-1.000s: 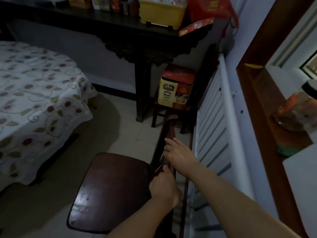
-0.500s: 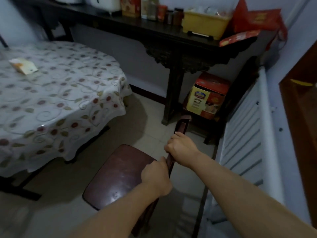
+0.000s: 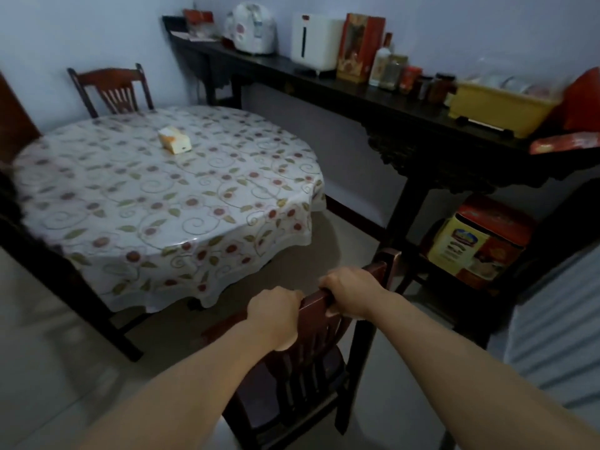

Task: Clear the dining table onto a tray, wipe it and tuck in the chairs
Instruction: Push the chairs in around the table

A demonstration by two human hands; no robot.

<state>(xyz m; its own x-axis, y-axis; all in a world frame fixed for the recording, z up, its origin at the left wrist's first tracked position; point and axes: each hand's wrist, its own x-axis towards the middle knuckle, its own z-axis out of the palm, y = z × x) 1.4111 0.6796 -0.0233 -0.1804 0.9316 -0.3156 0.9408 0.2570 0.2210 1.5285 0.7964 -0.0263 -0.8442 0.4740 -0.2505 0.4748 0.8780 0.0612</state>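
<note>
With both the left hand point(image 3: 274, 315) and right hand point(image 3: 349, 292) curled tight round the top rail of the chair point(image 3: 311, 368) — standing short of the table point(image 3: 156, 193) — tucking-in is underway, and the next move likely calls for a straight push under the cloth.

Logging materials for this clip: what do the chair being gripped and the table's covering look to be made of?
Chair: apparently dark reddish-brown wood with a smooth varnished finish; its top rail shows a dull sheen between the left hand and right hand, with slats below.
Table covering: probably glossy plastic or vinyl rather than cloth; it reflects light at the edge, hangs in stiff scallops, and carries a printed floral pattern.
</note>
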